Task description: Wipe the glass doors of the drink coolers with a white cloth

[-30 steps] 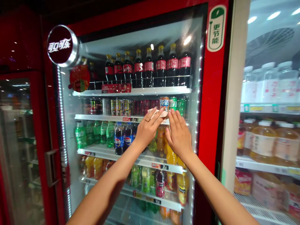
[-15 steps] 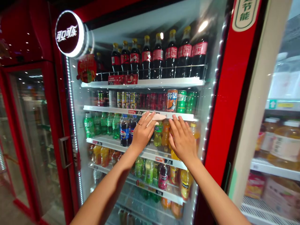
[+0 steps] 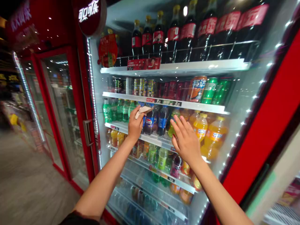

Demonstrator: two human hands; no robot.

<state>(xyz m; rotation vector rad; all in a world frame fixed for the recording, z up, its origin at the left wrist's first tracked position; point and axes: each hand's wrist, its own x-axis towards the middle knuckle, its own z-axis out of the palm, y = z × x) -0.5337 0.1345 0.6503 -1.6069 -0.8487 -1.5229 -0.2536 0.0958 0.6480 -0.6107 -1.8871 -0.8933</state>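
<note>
My left hand [image 3: 136,123] grips a pale folded cloth [image 3: 143,110] between thumb and fingers, in front of the Pepsi bottles [image 3: 149,122] and just below a shelf edge carrying price labels [image 3: 164,102]. Whether it is cloth or thick tissue is hard to tell. To the right, my right hand [image 3: 187,140] is raised with its fingers stretched out and nothing in it. It is nearest the yellow-green bottle [image 3: 174,122] and the orange soda bottles [image 3: 201,126]. Both hands seem to be at the glass door of the drinks fridge; actual contact cannot be made out.
Cola bottles [image 3: 173,34] line the top shelf, with cans [image 3: 197,89] beneath. A door handle [image 3: 87,132] sticks out on the fridge's left side. Another red fridge [image 3: 56,109] stands farther left, beside the grey floor [image 3: 44,181]. The red frame [image 3: 269,125] runs along the right.
My left hand has pulled away leftward from my right hand, with the cloth now held up at the fingertips. The view has shifted left and closer to the fridge.
</note>
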